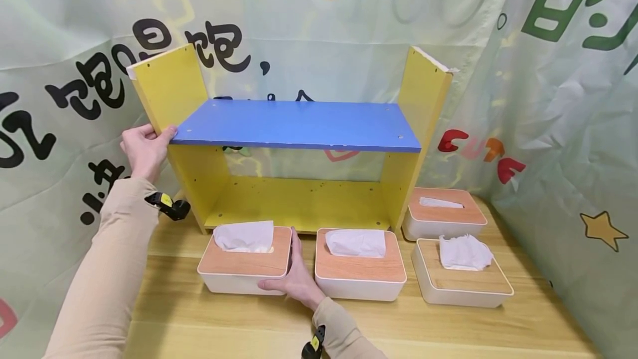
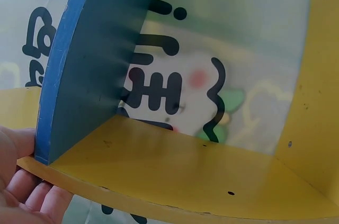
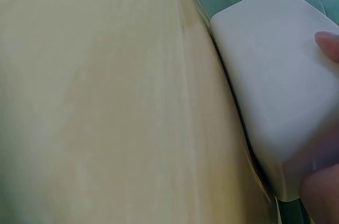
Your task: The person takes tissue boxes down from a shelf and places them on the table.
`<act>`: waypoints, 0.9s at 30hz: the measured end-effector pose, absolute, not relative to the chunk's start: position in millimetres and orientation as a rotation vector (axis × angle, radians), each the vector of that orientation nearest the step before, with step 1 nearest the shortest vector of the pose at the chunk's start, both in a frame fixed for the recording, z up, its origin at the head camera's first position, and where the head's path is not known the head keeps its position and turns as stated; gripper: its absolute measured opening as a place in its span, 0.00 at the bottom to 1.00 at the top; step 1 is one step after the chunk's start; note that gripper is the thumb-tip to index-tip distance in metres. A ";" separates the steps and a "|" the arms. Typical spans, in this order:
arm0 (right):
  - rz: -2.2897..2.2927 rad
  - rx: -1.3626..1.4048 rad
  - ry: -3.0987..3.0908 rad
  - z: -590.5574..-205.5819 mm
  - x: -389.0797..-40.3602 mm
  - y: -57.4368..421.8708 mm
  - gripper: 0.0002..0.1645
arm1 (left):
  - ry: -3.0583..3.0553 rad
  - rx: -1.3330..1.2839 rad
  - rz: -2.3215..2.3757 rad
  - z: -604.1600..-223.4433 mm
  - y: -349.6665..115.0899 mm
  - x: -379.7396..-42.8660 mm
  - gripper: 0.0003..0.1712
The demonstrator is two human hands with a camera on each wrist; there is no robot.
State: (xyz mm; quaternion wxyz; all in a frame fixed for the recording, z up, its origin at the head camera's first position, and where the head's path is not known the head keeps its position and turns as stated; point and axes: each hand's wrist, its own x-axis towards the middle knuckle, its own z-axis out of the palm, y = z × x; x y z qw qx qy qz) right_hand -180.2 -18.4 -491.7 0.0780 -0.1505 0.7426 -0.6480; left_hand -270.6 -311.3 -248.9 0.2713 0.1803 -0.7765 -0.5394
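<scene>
A small yellow shelf unit [image 1: 309, 198] with a blue middle board [image 1: 299, 123] stands on the table. My left hand [image 1: 145, 148] grips the edge of its left side panel, thumb beside the blue board's front corner [image 2: 45, 144] and fingers curled round the panel's outer side. In front of the unit sits a white tissue box [image 1: 239, 281] with a wood-look lid. Its right end is held by my right hand [image 1: 294, 278], thumb on the front wall and fingers along the side. The right wrist view shows the box's white wall [image 3: 275, 86] and the thumb tip.
Just right of my right hand is a second tissue box [image 1: 361, 290]. Two more, a front one [image 1: 463, 295] and a back one [image 1: 443, 229], stand at the right. A printed cloth [image 1: 548, 126] hangs behind and beside the wooden table [image 1: 224, 326].
</scene>
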 end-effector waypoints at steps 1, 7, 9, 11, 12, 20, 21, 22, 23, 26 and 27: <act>-1.938 -0.450 2.228 -491.7 -180.3 -18.4 0.84 | -2.090 0.484 -1.455 -248.8 -311.1 -270.6 0.31; -1.927 -0.462 2.250 -492.8 -181.0 -18.7 0.84 | -2.097 0.490 -1.453 -247.8 -311.2 -271.5 0.31; -1.915 -0.475 2.262 -492.9 -181.0 -18.6 0.84 | -2.105 0.497 -1.447 -247.6 -311.1 -271.7 0.31; -1.904 -0.492 2.271 -492.3 -180.8 -18.0 0.85 | -2.109 0.502 -1.446 -247.7 -310.7 -271.7 0.31; -1.900 -0.501 2.273 -491.9 -180.7 -17.7 0.85 | -2.109 0.505 -1.445 -247.9 -310.5 -271.7 0.31; -1.872 -0.513 2.290 -484.1 -177.1 -13.8 0.89 | -2.046 0.508 -1.489 -251.0 -307.9 -271.6 0.33; -1.878 -0.506 2.286 -482.9 -176.7 -13.2 0.88 | -2.047 0.502 -1.484 -251.4 -307.5 -271.8 0.33; -1.886 -0.499 2.280 -481.9 -176.4 -12.5 0.87 | -2.045 0.497 -1.481 -251.7 -307.1 -272.0 0.33; -1.891 -0.491 2.278 -481.0 -176.0 -12.0 0.86 | -2.039 0.492 -1.482 -251.9 -306.7 -272.3 0.33; -1.921 -0.469 2.261 -477.6 -174.6 -10.4 0.82 | -2.035 0.494 -1.463 -252.5 -305.5 -272.9 0.32; -1.934 -0.463 2.254 -476.4 -174.2 -10.3 0.81 | -2.039 0.500 -1.447 -252.9 -305.1 -273.0 0.31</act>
